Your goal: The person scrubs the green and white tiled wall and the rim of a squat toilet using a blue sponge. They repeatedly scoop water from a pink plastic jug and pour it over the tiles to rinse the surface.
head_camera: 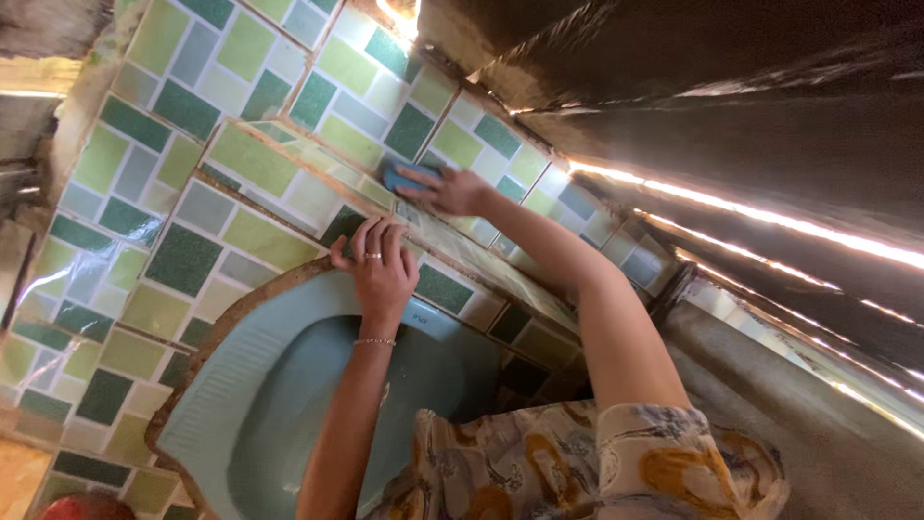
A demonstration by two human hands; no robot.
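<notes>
My right hand reaches out along a long arm and presses a blue sponge against a raised ledge of green and white tiles. My left hand lies flat with fingers spread on the far rim of a pale blue squat toilet pan, where the rim meets the tiles. It holds nothing and wears a ring and a thin bracelet. A patterned sleeve covers my right shoulder.
Green, dark green and grey tiles surround the pan on the left and top. A dark wall with bright slits of light fills the upper right. Bare concrete runs along the right. A red object shows at the bottom left corner.
</notes>
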